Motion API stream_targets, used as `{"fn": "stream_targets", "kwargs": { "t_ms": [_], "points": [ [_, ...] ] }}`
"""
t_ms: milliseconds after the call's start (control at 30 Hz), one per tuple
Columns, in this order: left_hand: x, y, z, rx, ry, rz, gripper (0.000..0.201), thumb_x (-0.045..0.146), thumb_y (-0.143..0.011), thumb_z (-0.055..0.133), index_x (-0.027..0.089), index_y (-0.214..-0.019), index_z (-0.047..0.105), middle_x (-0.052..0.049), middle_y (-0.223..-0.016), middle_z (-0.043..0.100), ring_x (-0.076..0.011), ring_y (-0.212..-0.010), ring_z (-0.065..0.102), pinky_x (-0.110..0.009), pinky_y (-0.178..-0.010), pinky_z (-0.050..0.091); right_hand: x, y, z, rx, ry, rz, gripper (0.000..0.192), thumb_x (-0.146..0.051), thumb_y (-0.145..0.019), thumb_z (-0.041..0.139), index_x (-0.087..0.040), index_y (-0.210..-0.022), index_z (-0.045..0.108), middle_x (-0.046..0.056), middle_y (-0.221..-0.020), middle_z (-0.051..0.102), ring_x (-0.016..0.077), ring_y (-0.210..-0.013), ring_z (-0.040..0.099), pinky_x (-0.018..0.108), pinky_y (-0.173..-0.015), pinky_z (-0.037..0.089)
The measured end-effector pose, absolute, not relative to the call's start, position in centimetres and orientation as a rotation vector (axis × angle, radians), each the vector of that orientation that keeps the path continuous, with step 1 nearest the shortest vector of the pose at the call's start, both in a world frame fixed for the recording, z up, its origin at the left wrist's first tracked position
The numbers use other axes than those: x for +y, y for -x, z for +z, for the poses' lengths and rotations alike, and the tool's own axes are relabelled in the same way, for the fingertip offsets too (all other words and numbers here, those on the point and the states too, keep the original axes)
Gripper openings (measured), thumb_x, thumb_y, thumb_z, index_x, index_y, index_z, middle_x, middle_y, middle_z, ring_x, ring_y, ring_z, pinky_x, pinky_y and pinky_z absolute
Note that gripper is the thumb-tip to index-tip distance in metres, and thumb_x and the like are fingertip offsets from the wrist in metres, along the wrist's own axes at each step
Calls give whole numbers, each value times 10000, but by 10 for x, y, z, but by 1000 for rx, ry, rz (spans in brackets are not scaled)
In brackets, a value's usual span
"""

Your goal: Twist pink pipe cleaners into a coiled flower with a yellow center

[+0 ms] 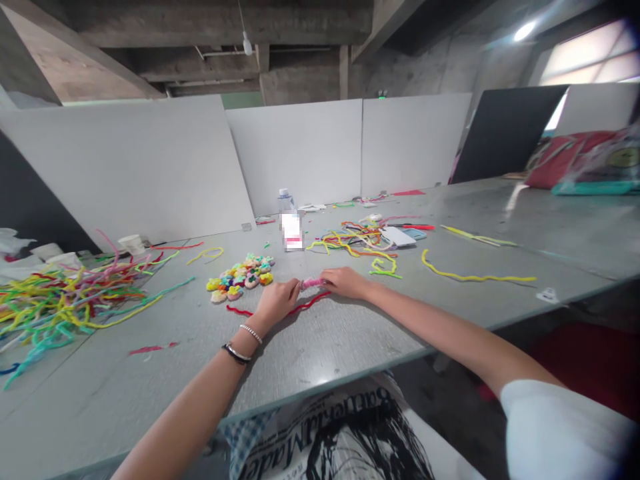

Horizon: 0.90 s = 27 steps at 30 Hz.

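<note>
Both my hands grip a pink fuzzy pipe cleaner (313, 283) that looks bunched or coiled, stretched level just above the table. My left hand (277, 301) pinches its left end, and my right hand (345, 283) has closed fingers on its right end. Beneath my left hand a wavy red pipe cleaner (313, 304) lies on the grey table, its middle hidden by the hand. Just left of that hand sits a cluster of small multicoloured pipe-cleaner flowers (243, 277).
At left is a big heap of loose pipe cleaners (75, 287) beside paper cups (131, 244). A bottle (286, 200) stands at the back. A tangle of pipe cleaners (355, 240), a white card (399, 236) and a yellow pipe cleaner (475, 277) lie to the right.
</note>
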State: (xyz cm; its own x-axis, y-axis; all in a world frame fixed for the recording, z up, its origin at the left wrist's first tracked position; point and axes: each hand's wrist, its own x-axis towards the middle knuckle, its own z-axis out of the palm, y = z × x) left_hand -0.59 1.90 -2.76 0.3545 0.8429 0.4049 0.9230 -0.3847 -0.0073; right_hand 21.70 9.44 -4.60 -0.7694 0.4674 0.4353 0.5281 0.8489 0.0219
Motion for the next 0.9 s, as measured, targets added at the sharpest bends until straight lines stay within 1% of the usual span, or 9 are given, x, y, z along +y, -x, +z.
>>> {"fn": "stream_targets", "kwargs": {
  "t_ms": [133,467,700,900],
  "points": [
    [20,7,-28,-1576,2394,-506,464,411,-940,212,182,-922,615,-91,-681,624,-172,-583,570,-256,-535,323,93,-217,-44,-2605,765,-218,235,-327,-920,429,-165,-885,595,58,-849,640,143,-754,582,229,-624,326],
    [19,7,-28,-1601,2400,-501,466,413,-943,206,179,-916,607,-90,-686,628,-175,-597,577,-254,-540,319,91,-218,-42,-2611,745,-187,196,-225,-916,422,-178,-936,611,59,-895,650,142,-803,589,225,-651,346],
    [19,5,-26,-1680,2375,-413,505,430,-943,165,172,-916,599,-93,-706,623,-181,-622,584,-265,-568,343,93,-219,-44,-2588,705,-236,199,-216,-914,407,-167,-884,598,56,-846,645,143,-753,573,233,-622,314],
    [20,4,-24,-1737,2358,-376,511,448,-943,139,188,-1002,575,-79,-735,638,-189,-677,615,-261,-584,359,89,-218,-41,-2645,732,-263,259,-276,-937,376,-153,-838,580,66,-827,645,144,-731,570,237,-602,285]
  ]
}}
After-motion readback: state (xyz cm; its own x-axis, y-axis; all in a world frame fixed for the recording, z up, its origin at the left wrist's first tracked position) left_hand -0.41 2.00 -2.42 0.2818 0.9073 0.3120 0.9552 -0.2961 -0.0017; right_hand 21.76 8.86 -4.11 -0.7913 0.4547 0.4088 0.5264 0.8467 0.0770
